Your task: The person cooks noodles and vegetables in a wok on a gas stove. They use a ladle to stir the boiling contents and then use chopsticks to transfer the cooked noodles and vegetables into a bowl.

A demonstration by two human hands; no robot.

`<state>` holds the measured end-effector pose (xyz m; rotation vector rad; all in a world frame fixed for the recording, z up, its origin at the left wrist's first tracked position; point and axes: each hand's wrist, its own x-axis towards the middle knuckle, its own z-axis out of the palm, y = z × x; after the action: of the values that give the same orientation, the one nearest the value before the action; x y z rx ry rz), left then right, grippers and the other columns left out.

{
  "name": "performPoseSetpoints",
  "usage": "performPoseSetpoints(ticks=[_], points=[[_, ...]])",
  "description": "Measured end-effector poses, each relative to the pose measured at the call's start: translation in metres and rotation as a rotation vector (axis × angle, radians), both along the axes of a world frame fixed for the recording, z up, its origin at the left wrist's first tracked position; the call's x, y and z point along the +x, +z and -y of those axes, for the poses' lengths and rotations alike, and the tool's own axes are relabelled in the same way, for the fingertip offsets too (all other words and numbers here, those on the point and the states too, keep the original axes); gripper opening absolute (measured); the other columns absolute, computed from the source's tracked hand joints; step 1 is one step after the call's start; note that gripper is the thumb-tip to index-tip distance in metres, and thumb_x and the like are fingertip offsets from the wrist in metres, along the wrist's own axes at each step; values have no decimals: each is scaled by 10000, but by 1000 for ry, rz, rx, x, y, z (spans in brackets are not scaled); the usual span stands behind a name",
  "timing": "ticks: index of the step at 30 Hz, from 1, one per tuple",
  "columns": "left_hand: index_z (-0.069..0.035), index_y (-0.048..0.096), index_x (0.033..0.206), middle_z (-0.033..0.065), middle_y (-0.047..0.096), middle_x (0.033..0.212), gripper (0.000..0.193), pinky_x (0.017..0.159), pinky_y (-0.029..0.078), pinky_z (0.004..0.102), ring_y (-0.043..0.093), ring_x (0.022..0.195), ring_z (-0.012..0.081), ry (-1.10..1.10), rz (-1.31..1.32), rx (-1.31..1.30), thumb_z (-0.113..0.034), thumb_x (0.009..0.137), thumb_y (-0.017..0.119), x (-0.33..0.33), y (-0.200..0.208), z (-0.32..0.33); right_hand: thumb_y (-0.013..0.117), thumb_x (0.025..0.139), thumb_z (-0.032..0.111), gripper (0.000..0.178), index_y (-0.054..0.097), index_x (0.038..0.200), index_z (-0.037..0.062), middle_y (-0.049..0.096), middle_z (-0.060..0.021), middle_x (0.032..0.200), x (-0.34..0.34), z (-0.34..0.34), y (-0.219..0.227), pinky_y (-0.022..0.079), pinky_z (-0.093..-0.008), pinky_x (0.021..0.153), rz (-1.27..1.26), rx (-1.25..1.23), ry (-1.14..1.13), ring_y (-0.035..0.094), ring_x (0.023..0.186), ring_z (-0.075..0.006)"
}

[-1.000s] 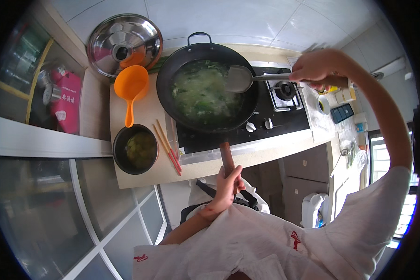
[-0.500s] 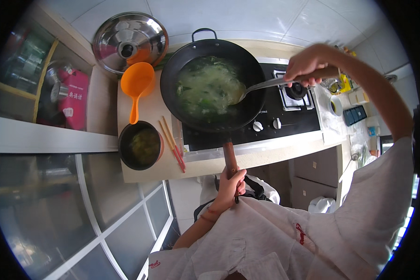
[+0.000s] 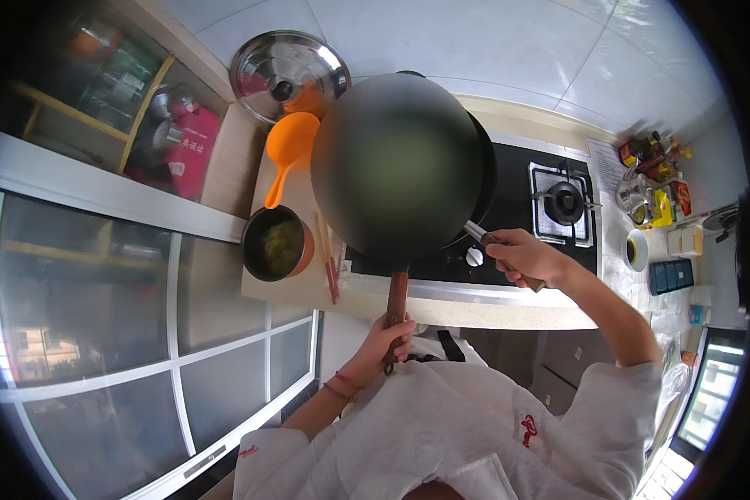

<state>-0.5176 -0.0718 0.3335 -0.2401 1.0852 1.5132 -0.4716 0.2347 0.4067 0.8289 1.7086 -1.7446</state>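
My left hand (image 3: 382,342) is closed round the wooden handle of a black wok (image 3: 488,171) that sits over the left side of the stove. A round blur covers most of the wok, leaving only a dim green middle. In my right hand (image 3: 532,257) is a metal wok spatula (image 3: 474,228) with a wooden grip, held at the wok's near right side. Its head is lost in the blur.
Left of the wok are an orange ladle-shaped scoop (image 3: 293,140), a steel lid (image 3: 318,68), a small pot (image 3: 262,250) with greenish contents, and red-ended chopsticks (image 3: 333,279). A bare burner (image 3: 565,202) and several seasoning bottles (image 3: 660,162) stand to the right.
My right hand has come down and nearer with the spatula, from above the right burner to the wok's near right side. My left hand keeps its hold on the handle. The view has shifted.
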Motion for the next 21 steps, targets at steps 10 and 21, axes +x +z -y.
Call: performPoseSetpoints(ticks=[10,21], points=[[-137,461,979,-43,437,735,183,479,342,229,390,514,50,-1,30,40,-180,897,620,0,-8,1,540,934,166,129,549,904,41,466,14,627,18,32,-13,356,-218,370,-213,78,-89,430,436,-56],[-87,536,882,64,610,747,433,625,530,294,646,682,181,66,-169,-44,-504,959,446,-27,-93,46,566,950,215,203,574,1112,91,497,14,678,15,58,6,325,-206,379,-132,11,-252,409,450,-40]])
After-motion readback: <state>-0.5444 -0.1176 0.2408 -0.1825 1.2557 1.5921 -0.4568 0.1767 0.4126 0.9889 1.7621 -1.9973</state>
